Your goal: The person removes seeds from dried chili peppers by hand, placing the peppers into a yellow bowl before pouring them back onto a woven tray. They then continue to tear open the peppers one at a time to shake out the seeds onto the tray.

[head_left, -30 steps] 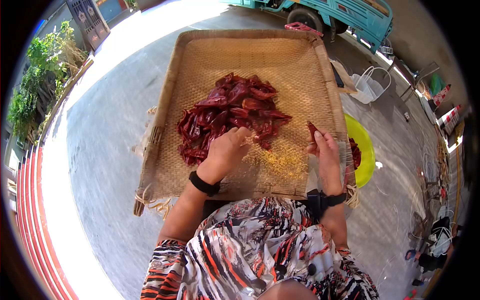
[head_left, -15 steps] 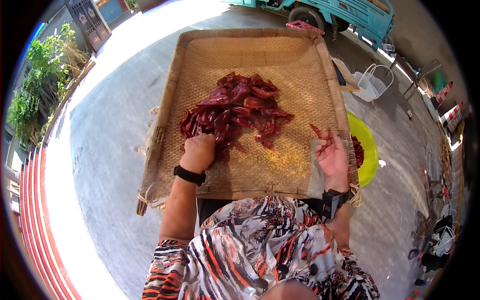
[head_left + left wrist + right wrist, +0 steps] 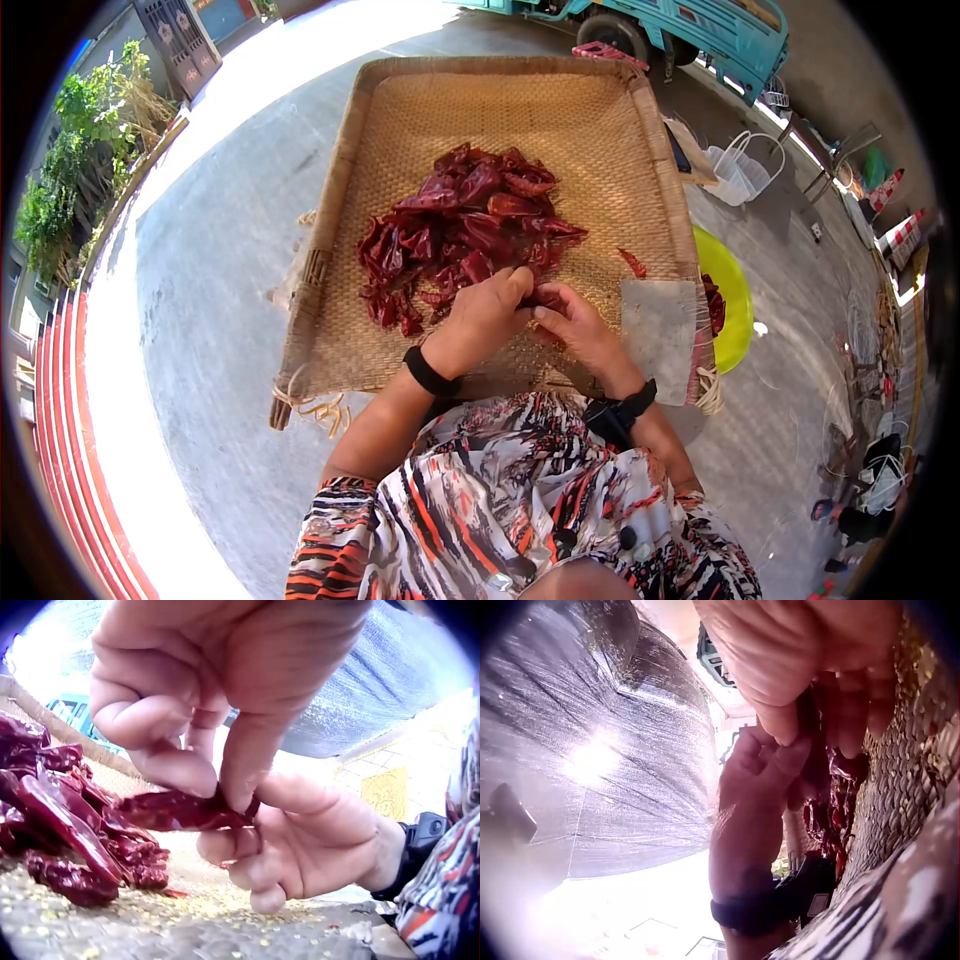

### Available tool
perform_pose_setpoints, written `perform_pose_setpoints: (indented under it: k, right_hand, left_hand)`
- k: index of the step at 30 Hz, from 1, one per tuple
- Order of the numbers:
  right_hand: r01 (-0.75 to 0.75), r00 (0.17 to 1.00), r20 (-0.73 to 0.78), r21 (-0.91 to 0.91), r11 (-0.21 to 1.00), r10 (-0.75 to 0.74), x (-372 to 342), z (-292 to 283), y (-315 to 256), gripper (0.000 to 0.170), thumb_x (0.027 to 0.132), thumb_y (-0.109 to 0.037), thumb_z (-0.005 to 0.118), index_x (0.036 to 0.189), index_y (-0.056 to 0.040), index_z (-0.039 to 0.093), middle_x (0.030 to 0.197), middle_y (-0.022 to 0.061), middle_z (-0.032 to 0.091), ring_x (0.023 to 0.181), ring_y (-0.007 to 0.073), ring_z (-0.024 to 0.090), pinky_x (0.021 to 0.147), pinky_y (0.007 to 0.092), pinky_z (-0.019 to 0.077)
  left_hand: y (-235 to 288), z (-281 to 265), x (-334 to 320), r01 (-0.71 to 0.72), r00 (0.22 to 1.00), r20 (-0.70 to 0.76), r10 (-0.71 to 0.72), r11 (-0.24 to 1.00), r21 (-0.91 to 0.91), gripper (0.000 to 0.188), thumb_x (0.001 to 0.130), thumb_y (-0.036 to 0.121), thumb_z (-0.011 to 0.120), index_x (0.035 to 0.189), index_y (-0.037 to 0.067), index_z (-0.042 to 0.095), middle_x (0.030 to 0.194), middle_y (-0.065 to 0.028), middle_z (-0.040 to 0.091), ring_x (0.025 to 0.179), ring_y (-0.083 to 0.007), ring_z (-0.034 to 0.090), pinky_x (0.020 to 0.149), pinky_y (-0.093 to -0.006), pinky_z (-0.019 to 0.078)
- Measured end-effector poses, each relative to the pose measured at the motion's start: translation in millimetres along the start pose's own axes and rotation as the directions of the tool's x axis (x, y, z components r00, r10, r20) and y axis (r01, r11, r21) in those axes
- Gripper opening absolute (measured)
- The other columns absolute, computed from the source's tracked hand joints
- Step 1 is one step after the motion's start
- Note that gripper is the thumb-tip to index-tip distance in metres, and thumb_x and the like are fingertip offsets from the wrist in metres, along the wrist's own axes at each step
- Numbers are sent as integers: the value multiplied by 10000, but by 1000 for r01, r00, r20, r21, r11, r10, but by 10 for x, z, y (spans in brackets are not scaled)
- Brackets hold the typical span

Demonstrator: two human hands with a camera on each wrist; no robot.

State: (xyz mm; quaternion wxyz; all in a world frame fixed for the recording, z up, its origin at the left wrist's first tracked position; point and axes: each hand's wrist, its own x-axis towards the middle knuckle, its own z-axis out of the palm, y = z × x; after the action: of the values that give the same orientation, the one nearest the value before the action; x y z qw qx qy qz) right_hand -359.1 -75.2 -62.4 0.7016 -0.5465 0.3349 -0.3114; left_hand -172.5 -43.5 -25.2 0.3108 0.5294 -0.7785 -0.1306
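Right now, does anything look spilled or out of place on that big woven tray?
One red pepper lies alone, away from the heap. Yellow seeds are scattered loose on the tray, so they look spilled.

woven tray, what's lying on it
On the woven tray: heaped dried red chillies, a separate chilli, yellow seeds and a grey patch at its right edge. Whatever lies directly beneath the left hand and right hand is hidden.

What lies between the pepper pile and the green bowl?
In the head view: a small loose pepper, the top of the grey patch and the rim of the tray.
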Motion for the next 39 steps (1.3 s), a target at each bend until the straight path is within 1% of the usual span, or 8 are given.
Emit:
perform_pose_setpoints:
  k: [9, 11, 15, 18, 22, 28, 34, 39]
  right_hand:
    - [-38, 999, 37, 30, 999, 37, -28, -87, 26, 317, 957, -217, 636, 1203, -32, 559, 989, 6, 607, 819, 74, 565, 693, 228, 480]
    - [-24, 1000, 15, 38, 999, 23, -32, -59, 0, 314, 953, -216, 640, 1196, -32, 564, 948, -5, 608, 781, 67, 551, 674, 225, 467]
    - [91, 978, -189, 23, 996, -85, -96, -113, -93, 319, 939, -222, 655, 1189, -44, 572, 901, -9, 605, 735, 79, 562, 677, 224, 475]
    - [198, 925, -360, 183, 963, -122, -140, -304, -227, 279, 934, -236, 658, 1149, -71, 591, 867, 8, 616, 704, 98, 576, 671, 242, 498]
    - [418, 832, -537, 437, 797, -142, -173, -849, -220, 236, 939, -261, 650, 1088, -83, 613, 861, 16, 638, 693, 114, 581, 675, 270, 514]
    - [590, 791, -580, 640, 492, -194, -228, -1423, -215, 337, 989, -313, 544, 1175, -40, 614, 1038, 44, 691, 794, 139, 598, 778, 320, 515]
    - [582, 796, -585, 666, 466, -157, -212, -1511, -108, 313, 995, -276, 536, 1179, -34, 614, 1077, 56, 690, 818, 139, 594, 780, 317, 517]
    - [520, 830, -547, 691, 502, -107, -192, -1381, -55, 240, 996, -228, 534, 1147, -63, 621, 976, 26, 680, 791, 134, 603, 739, 309, 527]
  left_hand:
    - [-35, -30, -1, 195, 970, 205, -132, 922, -334, 316, 812, 111, 725, 1044, 37, 524, 883, -129, 651, 812, -279, 656, 691, -370, 505]
    - [-56, -3, -4, 139, 983, 163, -84, 920, -367, 317, 814, 99, 724, 1049, 33, 522, 880, -125, 654, 807, -263, 658, 691, -367, 506]
    - [-104, -73, 24, 147, 984, 153, -94, 911, -385, 306, 814, 110, 703, 1052, 61, 516, 830, -162, 643, 829, -338, 646, 693, -416, 503]
    - [-340, -91, -10, 93, 996, 8, -92, 995, -27, 292, 803, 138, 704, 1027, 69, 531, 854, -160, 613, 803, -360, 631, 675, -444, 502]
    - [-397, -225, -143, 276, 958, -8, -286, 916, 290, 298, 790, 174, 690, 1043, 104, 550, 1009, -170, 580, 892, -380, 621, 729, -466, 510]
    - [-492, -63, -254, 256, 962, -14, -272, 886, 386, 385, 760, 155, 707, 1097, 81, 536, 1023, -218, 572, 896, -404, 620, 733, -466, 516]
    - [-688, 37, -265, 164, 970, 92, -227, 882, 442, 448, 745, 145, 714, 1149, 70, 534, 999, -186, 607, 860, -385, 635, 716, -467, 514]
    - [-579, -23, -226, 143, 974, 100, -204, 892, 429, 323, 739, 103, 700, 1023, 63, 551, 881, -143, 629, 850, -347, 643, 685, -451, 504]
